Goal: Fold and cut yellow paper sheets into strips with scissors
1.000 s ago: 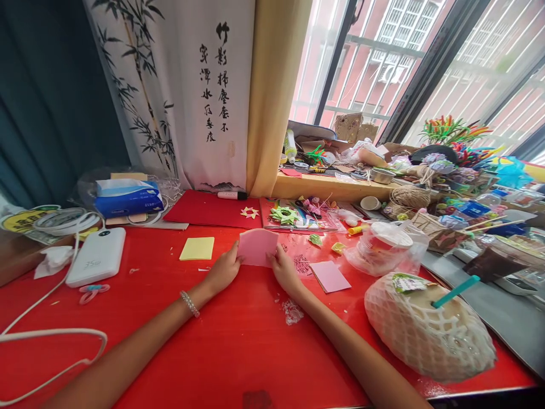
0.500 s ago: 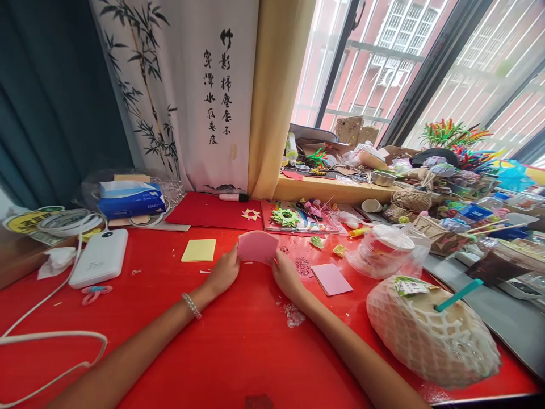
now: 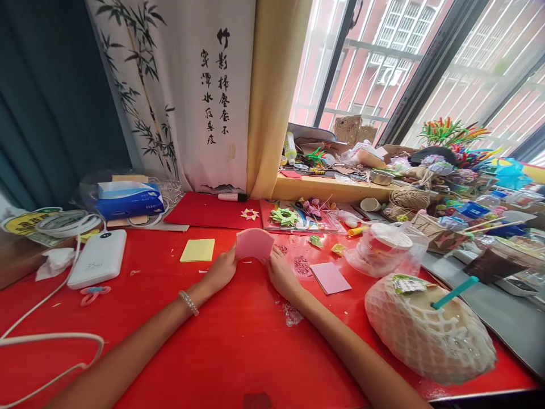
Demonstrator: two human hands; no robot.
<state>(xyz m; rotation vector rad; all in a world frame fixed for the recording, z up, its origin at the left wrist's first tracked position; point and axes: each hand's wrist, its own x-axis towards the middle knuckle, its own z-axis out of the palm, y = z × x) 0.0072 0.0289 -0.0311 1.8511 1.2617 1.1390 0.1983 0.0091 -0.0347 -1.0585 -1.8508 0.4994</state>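
While left fingers [image 3: 233, 254] and right fingers [image 3: 275, 258] pinch curved pink paper [image 3: 254, 245], one yellow square [image 3: 197, 250], one pink-topped stack [image 3: 331, 278], two paper rings [image 3: 276, 217]

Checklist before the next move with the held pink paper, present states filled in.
1. Left bare hand grips an edge of the curved pink paper: ok.
2. Right bare hand grips the opposite edge: ok.
3. Held paper lies flat: not ok, it bows.
4. Held paper is a single sheet: cannot tell.
5. Pale pink square paper stack is clear of the right hand: ok.
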